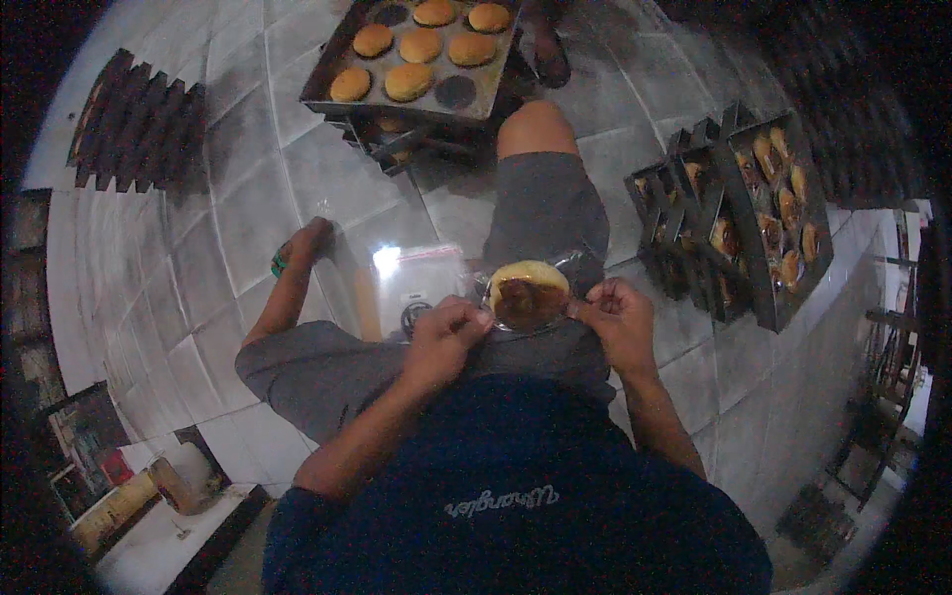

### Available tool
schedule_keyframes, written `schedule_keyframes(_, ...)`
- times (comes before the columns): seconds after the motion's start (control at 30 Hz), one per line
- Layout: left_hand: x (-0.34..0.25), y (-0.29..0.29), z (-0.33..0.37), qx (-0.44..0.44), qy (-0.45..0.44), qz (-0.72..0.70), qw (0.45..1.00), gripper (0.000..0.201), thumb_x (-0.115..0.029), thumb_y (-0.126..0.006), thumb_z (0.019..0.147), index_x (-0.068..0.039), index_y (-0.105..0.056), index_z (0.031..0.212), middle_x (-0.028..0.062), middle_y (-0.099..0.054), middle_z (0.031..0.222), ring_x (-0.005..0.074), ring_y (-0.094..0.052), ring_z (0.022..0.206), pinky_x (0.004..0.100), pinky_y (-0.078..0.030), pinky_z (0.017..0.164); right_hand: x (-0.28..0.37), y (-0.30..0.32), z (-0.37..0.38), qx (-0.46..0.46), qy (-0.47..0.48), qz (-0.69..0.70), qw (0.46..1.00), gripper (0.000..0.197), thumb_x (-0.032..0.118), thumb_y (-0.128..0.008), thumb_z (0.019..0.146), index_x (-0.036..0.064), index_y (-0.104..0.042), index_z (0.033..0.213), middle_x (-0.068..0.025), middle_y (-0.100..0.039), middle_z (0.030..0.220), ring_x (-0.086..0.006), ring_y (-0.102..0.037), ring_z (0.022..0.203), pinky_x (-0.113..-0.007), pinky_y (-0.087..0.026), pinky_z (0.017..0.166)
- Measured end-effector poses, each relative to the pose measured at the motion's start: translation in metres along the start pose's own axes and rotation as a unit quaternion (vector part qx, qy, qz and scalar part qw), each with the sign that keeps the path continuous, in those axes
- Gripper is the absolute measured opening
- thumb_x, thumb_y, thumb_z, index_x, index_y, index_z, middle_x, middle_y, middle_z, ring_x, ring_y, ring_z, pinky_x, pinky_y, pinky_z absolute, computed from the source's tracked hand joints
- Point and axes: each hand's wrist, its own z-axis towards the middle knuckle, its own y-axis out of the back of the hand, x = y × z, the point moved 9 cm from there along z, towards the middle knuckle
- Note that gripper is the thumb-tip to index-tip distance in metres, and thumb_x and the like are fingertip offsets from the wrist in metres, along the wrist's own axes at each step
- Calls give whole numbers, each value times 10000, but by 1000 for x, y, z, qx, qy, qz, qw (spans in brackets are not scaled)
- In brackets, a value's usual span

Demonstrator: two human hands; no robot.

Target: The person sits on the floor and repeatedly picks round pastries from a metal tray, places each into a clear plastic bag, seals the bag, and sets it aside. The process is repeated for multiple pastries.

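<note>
A round bun, pale yellow at its far edge and dark brown over the rest, lies in a clear plastic bag above my lap. My left hand pinches the bag's left near corner between thumb and fingers. On the other side, my right hand pinches the right corner close to the bun. Just beyond my left hand, a stack of clear plastic bags with dark print reflects a bright glare.
Ahead, a metal tray of golden buns rests on more stacked trays. Dark trays with bagged buns lean in a row at right. Several dark empty trays stand far left. My bare foot rests on the tiled floor.
</note>
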Motion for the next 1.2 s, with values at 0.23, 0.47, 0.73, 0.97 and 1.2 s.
schedule_keyframes(0.23, -21, -2, 24, -33, -126, 125, 984, 205, -222, -685, 976, -18, -708, 990, 149, -678, 950, 250, -665, 915, 394, -511, 808, 17, 32, 25, -105, 49, 128, 985, 408, 147, -772, 931, -18, -665, 1288, -133, -758, 1114, -206, -730, 1019, -325, -590, 864)
schedule_keyframes(0.47, -20, 30, 24, -185, -146, 13, 972, 243, -128, -631, 973, -26, -664, 1192, 171, -700, 1077, 319, -677, 966, 421, -541, 845, 166, -96, 44, 94, 273, -130, 948, 706, 331, -892, 779, 51, -641, 1377, -207, -730, 1221, -300, -742, 1077, -403, -586, 931)
schedule_keyframes(0.73, 46, 87, 8, -180, -212, 556, 783, 467, -144, -716, 827, -75, -658, 1286, 181, -637, 1399, 458, -563, 1305, 649, -389, 1144, 230, -161, 214, 57, 526, -329, 782, 585, 353, -811, 836, 75, -670, 1331, -171, -682, 1297, -358, -652, 1200, -457, -523, 1015)
schedule_keyframes(0.97, 1, 85, -29, -226, -270, 523, 776, 307, -327, -831, 768, -104, -686, 920, 176, -587, 1428, 468, -517, 1268, 733, -281, 1149, 146, -237, 76, 294, 387, -247, 838, 594, 477, -813, 814, 58, -726, 1226, -173, -732, 1176, -378, -688, 1097, -467, -530, 993)
schedule_keyframes(1.2, -42, 75, -73, -252, -299, 378, 839, 328, -385, -832, 844, -97, -705, 937, 201, -599, 1349, 388, -591, 1133, 589, -438, 1072, 118, -226, 48, 343, 236, -83, 906, 340, 305, -790, 889, -6, -758, 1022, -106, -772, 899, -286, -721, 772, -375, -551, 731)
